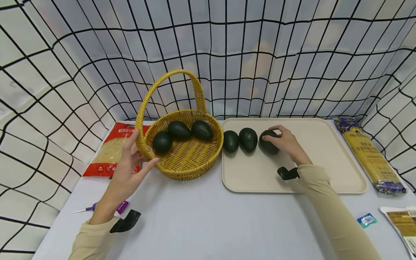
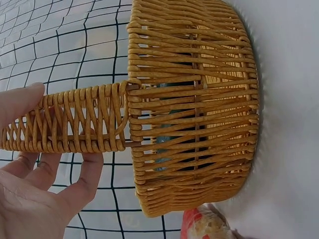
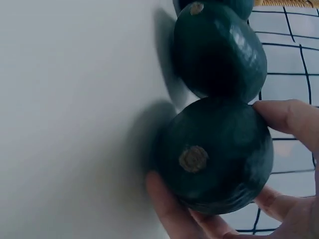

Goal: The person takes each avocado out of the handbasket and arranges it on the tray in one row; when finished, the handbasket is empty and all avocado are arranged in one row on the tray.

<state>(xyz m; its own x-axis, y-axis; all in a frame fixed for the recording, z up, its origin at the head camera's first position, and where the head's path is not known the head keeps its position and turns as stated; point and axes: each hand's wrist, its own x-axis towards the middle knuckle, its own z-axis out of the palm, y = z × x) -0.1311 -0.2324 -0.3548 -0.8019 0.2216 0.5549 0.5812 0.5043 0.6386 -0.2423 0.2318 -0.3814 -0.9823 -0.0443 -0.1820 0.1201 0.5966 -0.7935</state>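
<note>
We see the right hand (image 1: 287,142) on the beige tray (image 1: 325,180), with thumb and fingers curled round the rightmost avocado (image 1: 269,143) of a row of three. In the right wrist view the fingers (image 3: 289,117) wrap the dark fruit from both sides, and its stem scar faces the camera. The avocado rests on the tray surface, at the tray's left half, just beside the middle avocado (image 1: 248,139). The leftmost avocado on the tray (image 1: 231,141) sits at the tray's left edge, just beside the basket wall.

We see the left hand (image 1: 128,173) at the near-left side of the wicker basket (image 1: 185,162). Its fingers are nearly straight. In the left wrist view the thumb lies on one side of the basket handle (image 2: 65,124) and the fingers on the other, touching the weave near the handle's base. We note no tight curl round the handle.

The basket stands on the white table (image 1: 195,224), its right wall touching or just beside the tray. Three more avocados (image 1: 178,130) lie inside it.

A red food packet (image 1: 108,151) lies left of the basket, partly under the left hand. A long pasta packet (image 1: 370,155) lies right of the tray. A purple pen (image 1: 120,207) lies near the left wrist.
</note>
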